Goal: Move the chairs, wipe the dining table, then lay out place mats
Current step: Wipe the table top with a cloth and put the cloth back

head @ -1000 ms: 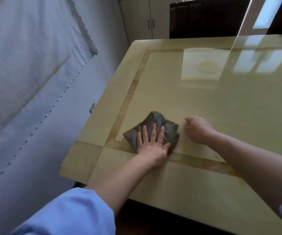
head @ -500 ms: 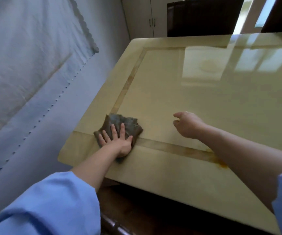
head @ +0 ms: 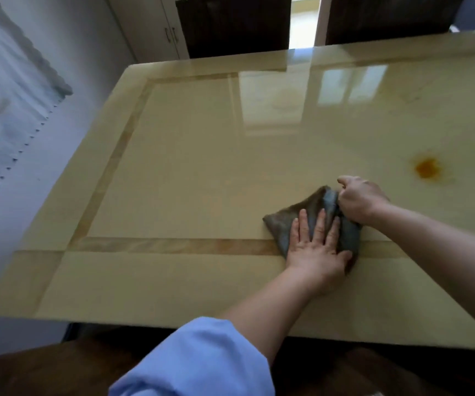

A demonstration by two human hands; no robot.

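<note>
At far left hangs a pale blue-grey fabric [head: 10, 90] with a scalloped edge, beside a plain wall. A glossy cream tabletop [head: 202, 172] fills most of the view, with a darker tan inlaid border running round a lighter centre panel and window light reflected on its far half. Beyond its far edge stand two dark chair backs [head: 232, 24] and a pale cabinet [head: 156, 27] with two small handles. Near the front edge, right of centre, a dark grey cloth [head: 287, 221] lies crumpled across the tan border. The left hand [head: 317, 250] lies flat on the cloth, fingers spread and palm down, a light blue sleeve [head: 202, 358] pushed up the forearm. The right hand [head: 360, 200] is curled closed, pinching the cloth's raised far corner. Farther right, an orange-brown stain [head: 427, 168] marks the tabletop, apart from the cloth.
</note>
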